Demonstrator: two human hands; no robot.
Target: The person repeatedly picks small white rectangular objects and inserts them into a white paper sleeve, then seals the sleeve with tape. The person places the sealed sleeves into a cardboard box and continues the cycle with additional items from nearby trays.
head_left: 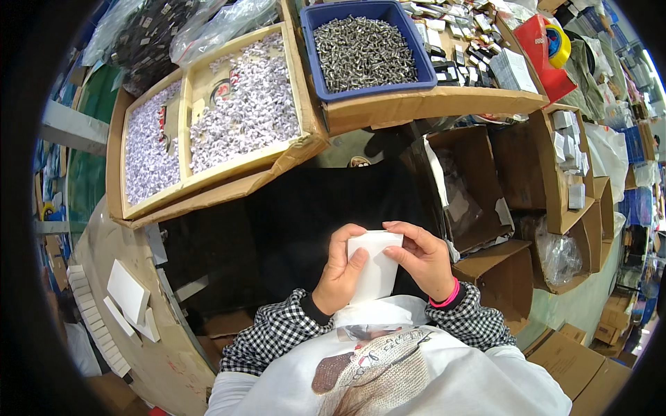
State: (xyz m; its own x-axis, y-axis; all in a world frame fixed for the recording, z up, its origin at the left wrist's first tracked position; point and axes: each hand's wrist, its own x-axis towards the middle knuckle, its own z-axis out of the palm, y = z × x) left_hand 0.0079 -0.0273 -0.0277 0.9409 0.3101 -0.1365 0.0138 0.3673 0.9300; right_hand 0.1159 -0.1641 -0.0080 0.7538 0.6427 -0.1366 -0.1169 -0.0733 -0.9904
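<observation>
**Small white box: grip and handling**

Left hand (340,274) and right hand (423,260) both closed around small white box (374,267), at 6 o'clock above lap; judged light, thin-walled, crushable; grip side edges, not faces; blue bin (416,66) at 12 o'clock.

Both hands hold a small white box (374,267) over the lap, the left hand (340,270) and right hand (423,260) gripping its sides. Ahead, a blue bin (409,38) holds metal screws, beside a cardboard tray (208,111) of small white parts.
</observation>
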